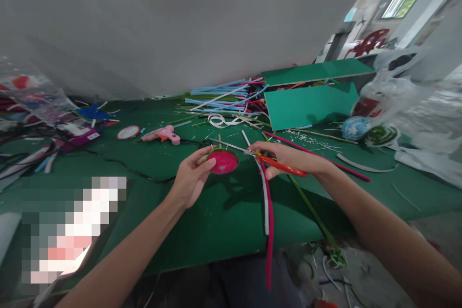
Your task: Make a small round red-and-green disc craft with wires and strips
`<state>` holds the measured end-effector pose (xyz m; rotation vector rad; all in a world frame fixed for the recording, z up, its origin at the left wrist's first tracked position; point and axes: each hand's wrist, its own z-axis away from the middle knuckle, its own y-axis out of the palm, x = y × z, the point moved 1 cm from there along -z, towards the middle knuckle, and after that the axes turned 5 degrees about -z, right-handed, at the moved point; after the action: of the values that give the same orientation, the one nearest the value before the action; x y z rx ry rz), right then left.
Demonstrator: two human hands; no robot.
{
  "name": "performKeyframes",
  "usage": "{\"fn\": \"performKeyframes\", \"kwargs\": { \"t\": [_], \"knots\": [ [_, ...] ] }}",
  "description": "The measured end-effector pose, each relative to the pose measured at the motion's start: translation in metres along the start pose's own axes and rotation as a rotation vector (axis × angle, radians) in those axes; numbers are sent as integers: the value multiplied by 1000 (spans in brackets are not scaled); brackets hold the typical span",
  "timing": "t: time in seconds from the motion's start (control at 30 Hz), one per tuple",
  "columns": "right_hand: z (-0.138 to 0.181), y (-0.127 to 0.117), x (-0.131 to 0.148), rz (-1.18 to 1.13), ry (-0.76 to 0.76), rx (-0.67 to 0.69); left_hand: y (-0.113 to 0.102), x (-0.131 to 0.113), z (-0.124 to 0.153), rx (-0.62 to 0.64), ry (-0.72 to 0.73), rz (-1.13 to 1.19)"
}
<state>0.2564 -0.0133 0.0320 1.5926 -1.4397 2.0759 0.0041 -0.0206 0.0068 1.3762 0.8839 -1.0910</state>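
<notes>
Between the thumb and fingers of my left hand (pixel 193 173) is a round pink disc (pixel 224 161) with a green rim, held above the table. Short thin stubs stick up from its far edge. My right hand (pixel 276 156) grips scissors (pixel 283 166) with red-orange handles, the blades pointing left toward the disc's far side. Whether the blades touch the stubs I cannot tell. Beneath the right hand, a white strip (pixel 266 207) and a longer pink strip (pixel 269 245) run down over the table's front edge. A green stem (pixel 312 207) lies beside them.
A pink glue gun (pixel 162 134) lies on the green table (pixel 195 231), with a white-rimmed disc (pixel 128 132) to its left. Behind are bundled coloured strips (pixel 220 98) and a green board (pixel 312 106). Decorated balls (pixel 356 128) and plastic bags stand right; a pixelated bright device (pixel 77 236) lies front left.
</notes>
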Motion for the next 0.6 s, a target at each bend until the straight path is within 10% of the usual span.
{"fn": "performKeyframes", "kwargs": {
  "t": [0.6],
  "knots": [
    [-3, 5, 4, 79, -38, -72, 0, 2, 0, 26, 0, -49]
  ]
}}
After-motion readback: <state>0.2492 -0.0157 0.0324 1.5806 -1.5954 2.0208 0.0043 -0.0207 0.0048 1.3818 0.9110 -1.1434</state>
